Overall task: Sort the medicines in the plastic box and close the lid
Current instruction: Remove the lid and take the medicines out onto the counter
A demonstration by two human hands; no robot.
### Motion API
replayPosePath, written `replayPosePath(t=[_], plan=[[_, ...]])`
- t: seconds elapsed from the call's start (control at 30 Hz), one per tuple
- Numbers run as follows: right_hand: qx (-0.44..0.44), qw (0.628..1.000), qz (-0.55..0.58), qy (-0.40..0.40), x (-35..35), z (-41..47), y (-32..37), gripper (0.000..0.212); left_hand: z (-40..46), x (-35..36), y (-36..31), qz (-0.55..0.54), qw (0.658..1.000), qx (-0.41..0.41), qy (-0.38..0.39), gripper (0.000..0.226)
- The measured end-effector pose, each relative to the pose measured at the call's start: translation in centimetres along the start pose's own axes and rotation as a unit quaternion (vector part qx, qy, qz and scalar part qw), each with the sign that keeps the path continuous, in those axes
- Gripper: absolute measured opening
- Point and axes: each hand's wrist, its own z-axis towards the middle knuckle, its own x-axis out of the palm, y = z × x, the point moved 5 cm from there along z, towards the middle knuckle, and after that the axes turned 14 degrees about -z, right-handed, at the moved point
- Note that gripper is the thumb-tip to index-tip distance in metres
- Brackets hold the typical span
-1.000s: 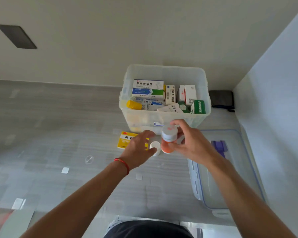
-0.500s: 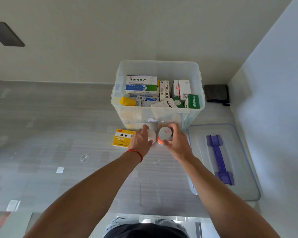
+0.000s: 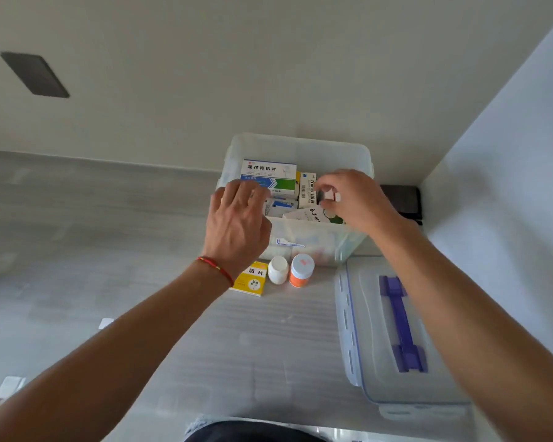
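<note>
Floor: grey floor [image 3: 109, 250], plastic box [image 3: 300, 148] against the wall.
Left hand [image 3: 237, 224]: I spread it loose over the box, holding nothing.
Right hand [image 3: 355, 199]: I pinched a small packet; lid [image 3: 364, 330] lay beside.

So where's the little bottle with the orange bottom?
The orange bottle stands on the floor just in front of the plastic box, right beside the white bottle.
</note>
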Motion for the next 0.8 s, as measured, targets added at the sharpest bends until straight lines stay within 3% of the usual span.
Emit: replayPosePath(t=[0.1,0.23,0.43,0.6,0.7,0.8], plan=[[-0.061,0.976,-0.095,0.188,3.6,2.9,0.4,0.058,-0.7,2.0,2.0,-0.041,0.994,-0.066,0.083,0.041],[-0.076,0.965,-0.103,0.23,6.8,4.2,0.5,0.07,-1.5,3.4,3.4,-0.104,0.982,-0.104,0.118,0.055],[-0.092,0.968,-0.108,0.207,6.5,4.4,0.5,0.054,-1.4,2.8,2.7,-0.143,0.974,-0.117,0.134,0.053],[-0.089,0.988,-0.079,0.093,0.8,3.2,1.3,0.069,-0.5,1.5,2.9,-0.214,0.961,-0.139,0.108,0.031],[-0.087,0.996,-0.014,0.032,-3.4,1.1,1.9,0.067,-0.3,-0.4,1.6,-0.292,0.945,-0.145,0.031,0.034],[-0.103,0.993,0.049,0.038,-5.0,-3.2,3.1,0.065,-1.7,-1.8,0.1,-0.377,0.916,-0.126,-0.052,0.015]])
